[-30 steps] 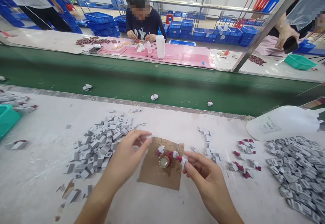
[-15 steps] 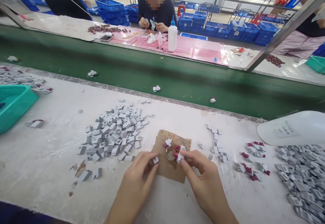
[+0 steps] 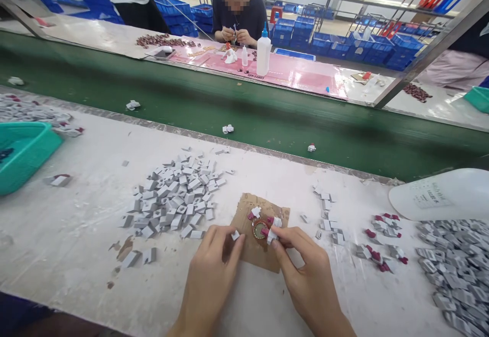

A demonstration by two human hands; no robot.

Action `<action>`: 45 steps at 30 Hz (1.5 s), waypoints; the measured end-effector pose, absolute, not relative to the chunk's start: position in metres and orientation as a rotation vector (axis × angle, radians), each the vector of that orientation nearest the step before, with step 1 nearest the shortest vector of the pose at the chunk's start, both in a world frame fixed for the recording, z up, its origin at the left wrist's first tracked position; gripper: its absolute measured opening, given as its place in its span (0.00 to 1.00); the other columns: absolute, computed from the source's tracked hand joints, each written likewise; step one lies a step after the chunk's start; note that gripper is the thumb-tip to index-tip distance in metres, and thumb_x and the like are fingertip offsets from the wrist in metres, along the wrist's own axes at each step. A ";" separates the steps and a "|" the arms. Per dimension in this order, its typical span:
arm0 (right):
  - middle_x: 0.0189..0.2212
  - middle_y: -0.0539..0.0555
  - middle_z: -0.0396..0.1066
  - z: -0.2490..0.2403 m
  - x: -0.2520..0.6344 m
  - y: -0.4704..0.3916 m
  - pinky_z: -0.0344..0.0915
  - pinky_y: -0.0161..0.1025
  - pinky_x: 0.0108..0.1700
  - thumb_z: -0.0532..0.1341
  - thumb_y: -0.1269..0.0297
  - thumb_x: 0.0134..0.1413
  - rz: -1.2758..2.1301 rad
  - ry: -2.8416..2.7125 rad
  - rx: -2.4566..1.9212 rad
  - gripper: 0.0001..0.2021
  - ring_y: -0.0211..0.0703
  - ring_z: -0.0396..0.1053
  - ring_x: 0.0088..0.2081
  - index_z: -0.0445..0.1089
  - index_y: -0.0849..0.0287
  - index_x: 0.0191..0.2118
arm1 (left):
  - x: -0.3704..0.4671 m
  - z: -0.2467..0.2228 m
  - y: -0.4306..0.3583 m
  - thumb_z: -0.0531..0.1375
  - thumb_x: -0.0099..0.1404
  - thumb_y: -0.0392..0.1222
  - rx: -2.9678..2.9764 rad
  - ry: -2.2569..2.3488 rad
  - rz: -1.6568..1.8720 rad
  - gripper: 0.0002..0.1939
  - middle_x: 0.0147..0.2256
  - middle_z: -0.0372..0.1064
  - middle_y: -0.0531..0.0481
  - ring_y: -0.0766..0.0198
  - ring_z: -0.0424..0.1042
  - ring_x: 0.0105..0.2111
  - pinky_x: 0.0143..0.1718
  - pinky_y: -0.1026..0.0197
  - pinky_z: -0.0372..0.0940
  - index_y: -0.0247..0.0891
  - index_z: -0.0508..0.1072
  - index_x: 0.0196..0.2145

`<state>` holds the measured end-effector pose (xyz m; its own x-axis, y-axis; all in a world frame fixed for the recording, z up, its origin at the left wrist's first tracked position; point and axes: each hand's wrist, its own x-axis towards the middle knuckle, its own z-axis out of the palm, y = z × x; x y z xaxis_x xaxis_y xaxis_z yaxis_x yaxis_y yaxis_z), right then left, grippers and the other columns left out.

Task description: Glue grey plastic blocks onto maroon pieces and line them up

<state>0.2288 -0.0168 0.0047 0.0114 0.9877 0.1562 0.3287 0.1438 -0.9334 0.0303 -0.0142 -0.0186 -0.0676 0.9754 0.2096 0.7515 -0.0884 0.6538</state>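
My left hand (image 3: 214,263) pinches a small light-grey plastic block (image 3: 236,235) between thumb and forefinger. In the fingertips of my right hand (image 3: 305,260) is a small white-and-maroon plastic piece (image 3: 271,235). Its maroon end is at the rim of a round, shallow cap (image 3: 259,230) that looks to hold a clear liquid. Under the cap lies a piece of brown cardboard (image 3: 263,261), stained wet in places. Two more white-and-maroon pieces rest there: one piece (image 3: 254,212) above the cap, another (image 3: 276,221) beside it, close to my right fingertips.
Left of my hands spreads a heap of grey blocks (image 3: 175,194); another pile (image 3: 454,265) lies right, near a white container (image 3: 439,194). A teal basket (image 3: 30,148) stands far left. Beyond runs a green belt (image 3: 171,100) carrying small pieces. A co-worker (image 3: 240,13) sits opposite.
The pieces on the green belt have drifted left. Both my hands keep their grips almost in place. The co-worker's hands have come together, and the view has shifted slightly.
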 end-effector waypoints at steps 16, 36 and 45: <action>0.45 0.54 0.86 0.014 0.235 -0.013 0.79 0.47 0.53 0.72 0.55 0.66 1.359 -0.947 -1.308 0.09 0.53 0.83 0.48 0.86 0.46 0.49 | 0.038 0.020 -0.008 0.68 0.72 0.45 1.219 1.349 1.088 0.08 0.45 0.81 0.50 0.57 0.83 0.44 0.44 0.61 0.79 0.49 0.84 0.48; 0.45 0.55 0.87 0.027 0.246 -0.006 0.81 0.48 0.54 0.75 0.52 0.64 1.419 -0.866 -1.212 0.12 0.54 0.84 0.48 0.87 0.47 0.50 | 0.068 0.037 0.021 0.73 0.69 0.49 0.990 1.120 0.957 0.08 0.43 0.86 0.50 0.58 0.85 0.44 0.48 0.62 0.79 0.49 0.86 0.45; 0.42 0.55 0.86 0.036 0.256 0.018 0.81 0.44 0.50 0.71 0.50 0.67 1.526 -1.112 -1.153 0.13 0.52 0.84 0.46 0.85 0.52 0.47 | 0.051 0.055 0.048 0.67 0.74 0.50 1.227 1.011 0.685 0.09 0.42 0.84 0.46 0.54 0.84 0.43 0.46 0.57 0.77 0.45 0.82 0.46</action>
<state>0.2564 0.0175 0.0362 -0.1642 0.9713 -0.1719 -0.1335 -0.1946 -0.9718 0.0513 0.0484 0.0549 0.4227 0.8707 -0.2513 0.0893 0.2360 0.9676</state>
